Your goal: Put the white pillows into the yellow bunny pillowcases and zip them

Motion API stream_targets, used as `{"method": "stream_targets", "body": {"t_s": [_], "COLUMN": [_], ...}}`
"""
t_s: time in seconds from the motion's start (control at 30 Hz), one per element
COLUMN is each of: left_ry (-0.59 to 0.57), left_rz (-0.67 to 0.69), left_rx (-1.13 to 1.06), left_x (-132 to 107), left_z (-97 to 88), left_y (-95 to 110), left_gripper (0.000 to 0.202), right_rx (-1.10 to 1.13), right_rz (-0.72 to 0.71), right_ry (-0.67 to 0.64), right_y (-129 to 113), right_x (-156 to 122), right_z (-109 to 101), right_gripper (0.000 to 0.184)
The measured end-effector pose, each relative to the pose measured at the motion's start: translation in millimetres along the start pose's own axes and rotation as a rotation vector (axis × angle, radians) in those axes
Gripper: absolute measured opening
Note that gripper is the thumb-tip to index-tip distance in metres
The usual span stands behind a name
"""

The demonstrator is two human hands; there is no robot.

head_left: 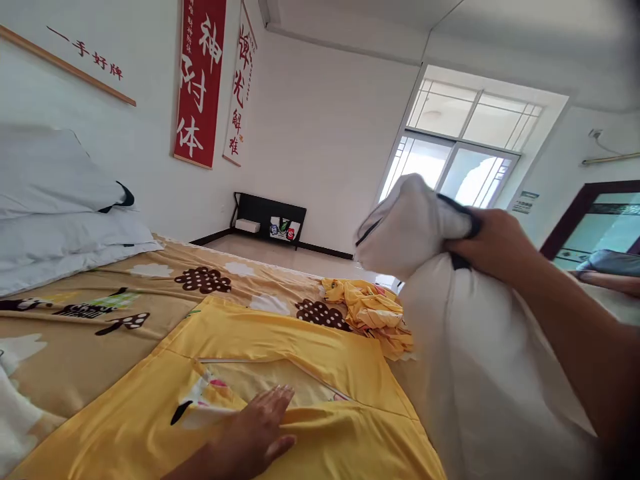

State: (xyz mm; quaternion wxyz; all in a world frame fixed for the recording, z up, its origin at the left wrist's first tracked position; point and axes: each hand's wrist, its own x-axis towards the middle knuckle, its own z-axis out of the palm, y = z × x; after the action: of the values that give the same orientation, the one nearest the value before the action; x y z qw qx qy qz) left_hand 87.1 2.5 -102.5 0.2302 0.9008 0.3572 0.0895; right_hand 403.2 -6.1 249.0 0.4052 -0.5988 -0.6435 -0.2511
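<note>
A yellow fabric cover lies spread on the bed, its zipped slit parted wide. Through the slit, the printed inner side of the cloth shows at the left. My left hand rests flat at the slit's near edge, fingers stretched and holding nothing. Raised on the right, my right hand grips the dark-trimmed edge of a white pillow. The pillow hangs down beside the cover, bunched at the top and slightly blurred. Its lower end runs out of the frame.
The bed wears a tan patterned sheet. White pillows are stacked at the left by the wall. Crumpled yellow cloth lies near the far edge. A black rack stands against the far wall, and a window is beyond.
</note>
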Motion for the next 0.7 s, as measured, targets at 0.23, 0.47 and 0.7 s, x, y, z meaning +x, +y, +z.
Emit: {"method": "stream_targets", "body": {"t_s": [0.23,0.47,0.7], "left_ry": [-0.002,0.054,0.004], "left_rz": [0.062,-0.115,-0.099], "left_rx": [-0.081,0.22,0.17], "left_x": [-21,-13,66], "left_z": [2.0,-58.9,-65.1], "left_y": [-19,-100,-154], "left_gripper": [0.027,0.023,0.043], "right_rx": [0.115,0.094,-0.238], "right_rz": [-0.165,-0.206,-0.206], "right_ry": [-0.812,-0.977,-1.021], "right_y": [-87,-79,-104], "right_x": [-134,-205,-206], "right_z": [218,280,282], "right_gripper": [0.049,0.067,0.069]}}
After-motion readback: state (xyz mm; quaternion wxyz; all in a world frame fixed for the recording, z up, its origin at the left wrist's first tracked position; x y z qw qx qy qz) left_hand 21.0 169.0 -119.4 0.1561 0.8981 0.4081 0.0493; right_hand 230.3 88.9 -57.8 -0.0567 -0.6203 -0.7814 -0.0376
